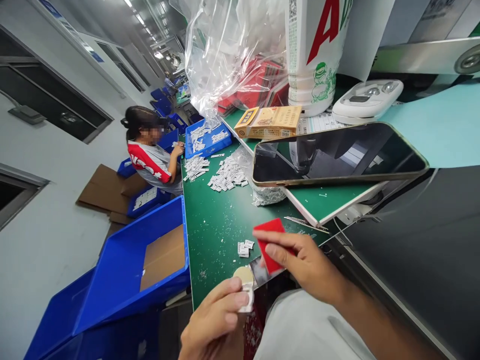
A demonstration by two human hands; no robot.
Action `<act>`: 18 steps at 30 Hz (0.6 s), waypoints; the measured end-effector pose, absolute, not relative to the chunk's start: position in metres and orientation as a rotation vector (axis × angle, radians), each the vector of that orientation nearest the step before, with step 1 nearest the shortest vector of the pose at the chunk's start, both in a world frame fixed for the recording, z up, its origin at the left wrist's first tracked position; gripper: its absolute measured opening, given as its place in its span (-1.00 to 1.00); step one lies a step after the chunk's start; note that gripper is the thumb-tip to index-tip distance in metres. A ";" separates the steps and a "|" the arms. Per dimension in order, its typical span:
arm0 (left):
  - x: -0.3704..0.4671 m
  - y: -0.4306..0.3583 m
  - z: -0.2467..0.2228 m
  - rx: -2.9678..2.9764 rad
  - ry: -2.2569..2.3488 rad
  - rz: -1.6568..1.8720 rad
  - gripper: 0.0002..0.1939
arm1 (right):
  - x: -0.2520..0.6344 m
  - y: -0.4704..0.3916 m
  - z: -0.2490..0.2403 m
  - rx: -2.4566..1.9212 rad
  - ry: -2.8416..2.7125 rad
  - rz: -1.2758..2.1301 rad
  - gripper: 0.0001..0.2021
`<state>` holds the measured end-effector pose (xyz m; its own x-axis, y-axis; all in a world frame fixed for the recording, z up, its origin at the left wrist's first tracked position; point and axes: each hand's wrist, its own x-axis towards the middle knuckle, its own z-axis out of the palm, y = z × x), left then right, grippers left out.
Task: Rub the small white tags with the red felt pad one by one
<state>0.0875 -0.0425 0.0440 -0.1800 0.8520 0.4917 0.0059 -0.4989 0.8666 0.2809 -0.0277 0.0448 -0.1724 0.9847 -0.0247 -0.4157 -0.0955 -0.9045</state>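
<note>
Near the front edge of the green table (210, 220), my left hand (219, 312) pinches a small white plastic piece (247, 298). A round beige disc (244, 274) sits at its upper end; I cannot tell whether the two are joined. To the right, my right hand (300, 255) grips a flat red rectangular piece (270, 245) between thumb and fingers. Under it lies a clear, shiny film or bag (258, 272), partly covered. Just beyond my hands, several small white parts (244, 248) rest on the tabletop.
Large blue bins (135, 265) stand left. Piles of white parts (228, 174) and a blue tray (208, 140) lie farther back. A phone (337, 155), yellow box (268, 121), white bottle (315, 55) and plastic bag (232, 45) crowd the right. A person (150, 150) sits beyond.
</note>
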 end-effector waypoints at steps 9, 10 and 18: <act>0.099 -0.027 0.040 1.339 0.973 1.643 -0.79 | 0.274 -0.039 0.052 -0.720 -0.930 1.450 -0.75; 0.099 -0.028 0.040 1.333 0.971 1.632 -0.79 | 0.274 -0.040 0.054 -0.704 -0.946 1.437 -0.77; 0.099 -0.028 0.039 1.391 0.959 1.625 -0.77 | 0.268 -0.023 0.061 -1.096 -0.964 1.071 -0.75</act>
